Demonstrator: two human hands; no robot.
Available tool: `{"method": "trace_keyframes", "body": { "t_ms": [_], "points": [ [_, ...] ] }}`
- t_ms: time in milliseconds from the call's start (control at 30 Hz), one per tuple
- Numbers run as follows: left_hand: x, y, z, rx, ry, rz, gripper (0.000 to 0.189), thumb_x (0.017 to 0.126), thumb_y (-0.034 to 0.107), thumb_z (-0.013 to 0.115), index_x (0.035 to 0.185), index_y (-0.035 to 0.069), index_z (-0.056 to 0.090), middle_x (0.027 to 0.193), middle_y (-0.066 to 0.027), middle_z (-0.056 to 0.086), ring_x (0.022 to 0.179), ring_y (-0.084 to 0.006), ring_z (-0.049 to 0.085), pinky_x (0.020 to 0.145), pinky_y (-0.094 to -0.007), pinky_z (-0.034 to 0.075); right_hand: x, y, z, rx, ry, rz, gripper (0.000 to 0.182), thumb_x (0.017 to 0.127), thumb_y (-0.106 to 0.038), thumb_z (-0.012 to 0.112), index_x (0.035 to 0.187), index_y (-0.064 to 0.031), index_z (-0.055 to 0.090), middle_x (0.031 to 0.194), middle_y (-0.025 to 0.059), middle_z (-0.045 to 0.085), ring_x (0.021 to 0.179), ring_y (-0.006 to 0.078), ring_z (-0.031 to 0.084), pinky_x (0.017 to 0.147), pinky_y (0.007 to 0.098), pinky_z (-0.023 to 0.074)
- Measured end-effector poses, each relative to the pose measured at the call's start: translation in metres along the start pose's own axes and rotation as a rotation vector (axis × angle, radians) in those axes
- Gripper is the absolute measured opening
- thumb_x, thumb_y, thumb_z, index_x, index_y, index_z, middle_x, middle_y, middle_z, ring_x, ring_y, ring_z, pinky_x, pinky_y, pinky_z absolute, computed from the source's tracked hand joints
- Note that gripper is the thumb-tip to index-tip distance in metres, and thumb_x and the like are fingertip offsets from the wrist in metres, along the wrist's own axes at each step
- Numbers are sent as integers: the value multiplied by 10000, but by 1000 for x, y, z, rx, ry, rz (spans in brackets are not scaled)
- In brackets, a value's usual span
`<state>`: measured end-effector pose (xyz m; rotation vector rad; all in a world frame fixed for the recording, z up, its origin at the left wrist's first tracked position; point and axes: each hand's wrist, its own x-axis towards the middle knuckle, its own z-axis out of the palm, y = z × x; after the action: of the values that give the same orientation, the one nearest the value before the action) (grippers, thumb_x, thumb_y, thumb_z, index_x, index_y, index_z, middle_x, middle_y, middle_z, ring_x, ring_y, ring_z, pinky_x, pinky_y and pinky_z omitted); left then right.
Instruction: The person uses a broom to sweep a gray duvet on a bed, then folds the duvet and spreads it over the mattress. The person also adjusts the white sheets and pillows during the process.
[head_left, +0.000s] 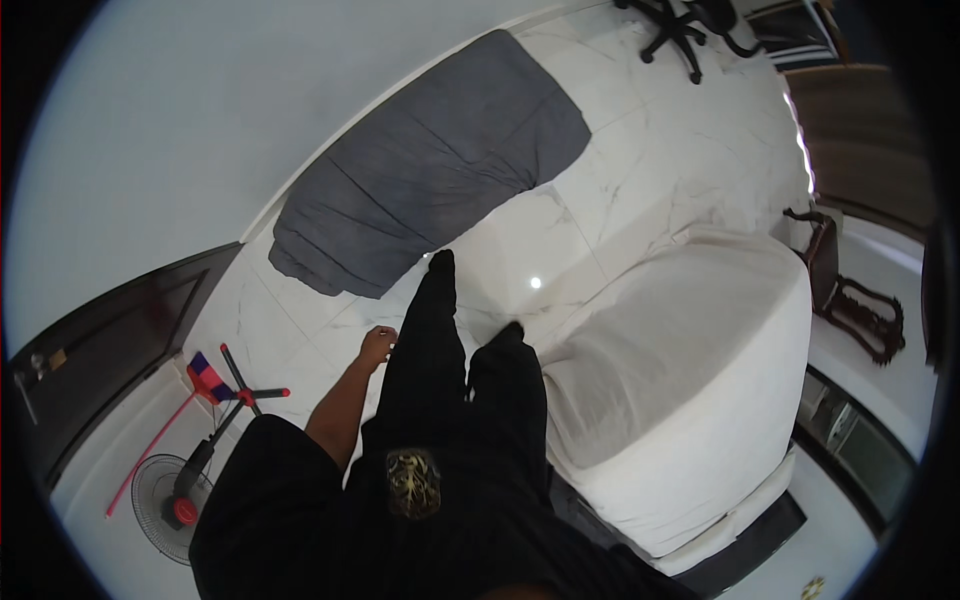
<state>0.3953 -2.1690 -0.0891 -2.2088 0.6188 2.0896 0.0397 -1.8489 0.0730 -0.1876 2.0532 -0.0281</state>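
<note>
My left hand (379, 346) hangs beside my left leg, the fingers loosely bent and nothing visible in them. My right hand is out of view. I stand in black trousers (424, 352) on a white marble-look tile floor (592, 217), my left foot close to a long piece of furniture under a creased grey cloth cover (435, 165). On my right, near my right leg, is a bulky piece of furniture draped in a white sheet (675, 360).
A pedestal fan (176, 502) and a broom with a pink handle (154, 450) stand at left, near a dark door (105, 352). A swivel chair base (671, 34) is at the far top. A carved wooden chair (840, 292) stands beyond the white-draped furniture.
</note>
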Motion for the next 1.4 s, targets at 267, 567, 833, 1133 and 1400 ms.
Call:
{"method": "trace_keyframes", "body": {
  "t_ms": [267,567,833,1133,1400],
  "points": [
    [224,4,110,-772,55,-253,600,758,423,618,1200,55,451,1143,-103,492,1020,-266,485,858,-388,384,49,-36,-29,-256,-174,246,449,764,-358,556,1023,8,528,1006,221,551,1008,326,514,838,389,418],
    [431,82,111,-1516,104,-34,1006,630,584,628,1362,124,115,1399,-108,179,1261,-364,195,987,-555,175,117,-57,-38,-382,-215,488,430,758,-352,564,1006,-2,536,986,210,561,989,321,525,828,387,425],
    [340,131,50,-1803,4,428,623,676,178,523,1222,-67,351,1265,-195,396,1185,-342,357,1002,-489,258,135,-40,-39,-377,-294,353,413,752,-347,571,991,-11,544,969,200,570,973,316,535,819,384,431],
    [-91,285,41,-1776,-282,641,569,695,147,521,1208,-44,367,1202,-151,445,1113,-290,415,979,-427,313,171,-294,-13,831,-342,21,769,765,-489,578,1301,-89,199,1212,201,428,1056,333,480,844,444,433],
    [-316,236,31,-1239,-705,853,629,735,240,493,1274,-20,299,1286,-134,380,1166,-271,368,992,-435,282,15,-498,-5,1344,-724,-711,483,893,-357,391,1233,-14,397,1187,128,484,1052,233,500,883,394,428]
  ]
}}
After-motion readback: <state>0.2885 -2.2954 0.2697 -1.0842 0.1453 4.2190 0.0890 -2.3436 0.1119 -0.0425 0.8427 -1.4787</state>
